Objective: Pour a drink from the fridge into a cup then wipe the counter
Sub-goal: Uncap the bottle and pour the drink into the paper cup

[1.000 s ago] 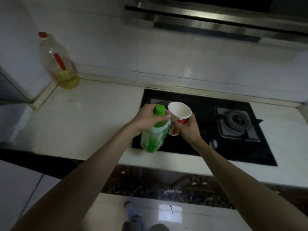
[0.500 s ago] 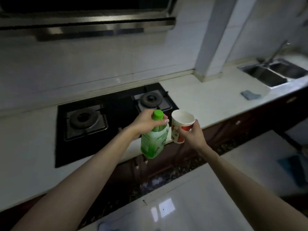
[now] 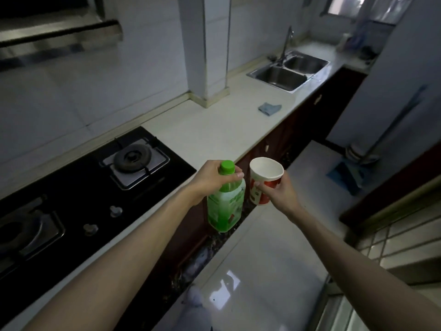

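Note:
My left hand (image 3: 211, 179) grips a green drink bottle (image 3: 225, 206) by its neck, just under the green cap, which is on. The bottle hangs upright in the air beside the counter's front edge. My right hand (image 3: 278, 191) holds a white and red paper cup (image 3: 263, 181) from below and behind; the cup looks empty and tilts slightly towards me. Bottle and cup are close side by side, over the floor. A small blue-grey cloth (image 3: 269, 108) lies on the white counter (image 3: 214, 130) farther along, near the sink.
A black two-burner gas hob (image 3: 95, 187) fills the counter at left. A tiled pillar (image 3: 205, 48) rises behind the counter. A double steel sink (image 3: 288, 71) with a tap is at the far end. A mop and blue dustpan (image 3: 348, 175) stand on the floor at right.
My view has swung right along the counter: the hob slid left, and the sink and cloth came into view. Both hands kept hold of the bottle and cup, now past the counter's edge.

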The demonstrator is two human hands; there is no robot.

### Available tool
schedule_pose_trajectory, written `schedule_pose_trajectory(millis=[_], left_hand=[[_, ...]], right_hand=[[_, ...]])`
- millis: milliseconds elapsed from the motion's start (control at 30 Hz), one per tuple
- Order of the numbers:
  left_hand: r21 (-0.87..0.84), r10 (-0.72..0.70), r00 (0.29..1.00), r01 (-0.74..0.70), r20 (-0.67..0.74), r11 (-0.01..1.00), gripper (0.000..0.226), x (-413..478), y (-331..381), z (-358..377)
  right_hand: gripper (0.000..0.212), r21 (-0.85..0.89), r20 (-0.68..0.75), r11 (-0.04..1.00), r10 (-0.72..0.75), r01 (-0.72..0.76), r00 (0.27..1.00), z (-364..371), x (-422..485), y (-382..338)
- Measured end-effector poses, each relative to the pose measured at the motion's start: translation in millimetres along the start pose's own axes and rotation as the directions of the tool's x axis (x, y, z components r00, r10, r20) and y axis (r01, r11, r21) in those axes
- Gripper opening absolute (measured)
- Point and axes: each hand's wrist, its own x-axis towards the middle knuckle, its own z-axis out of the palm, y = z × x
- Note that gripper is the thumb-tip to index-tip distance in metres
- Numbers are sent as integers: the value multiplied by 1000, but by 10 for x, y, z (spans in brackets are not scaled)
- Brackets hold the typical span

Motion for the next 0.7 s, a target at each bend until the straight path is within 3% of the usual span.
schedule_pose_trajectory(millis=[200, 367, 700], left_hand=[[-6, 21, 996, -21, 86, 1000, 24, 688, 34, 45], [-19, 43, 992, -41, 117, 999, 26, 1343, 153, 14], [14, 41, 979, -45, 200, 999, 25, 2334, 379, 192]], right_hand=[[76, -19, -26, 999, 26, -26, 999, -93, 429, 72], [60, -26, -50, 999, 27, -28, 998, -144, 928, -16], [56, -25, -114, 998, 52, -55, 992, -470, 1665, 62]])
